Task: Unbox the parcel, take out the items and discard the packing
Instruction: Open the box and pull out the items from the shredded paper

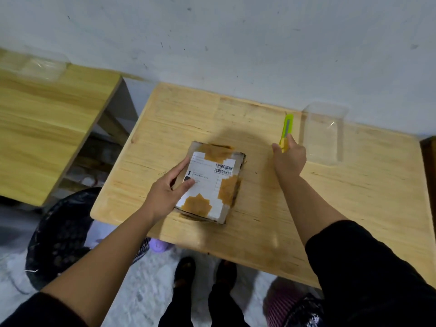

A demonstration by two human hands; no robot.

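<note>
The right hand [289,159] had its fingers curled shut around the lower end of a yellow-green utility knife [286,132], whose upper end pointed away toward the wall; whether any blade was extended could not be told. The left hand [168,188] lay flat-fingered on the parcel [211,182], thumb on its top left and fingers spread over the white shipping label [207,178], pinning rather than clasping it. The parcel sat flat near the middle of the wooden table [330,208], taped shut with brown tape, so cutting likely had not begun. The chief risk seemed to be the steadying fingers lying across the top where a cut might run; a slip on layered tape could carry the knife toward them. A deep cut might also score the contents. A clear plastic container [324,135] stood just beside the knife hand and could be knocked.
</note>
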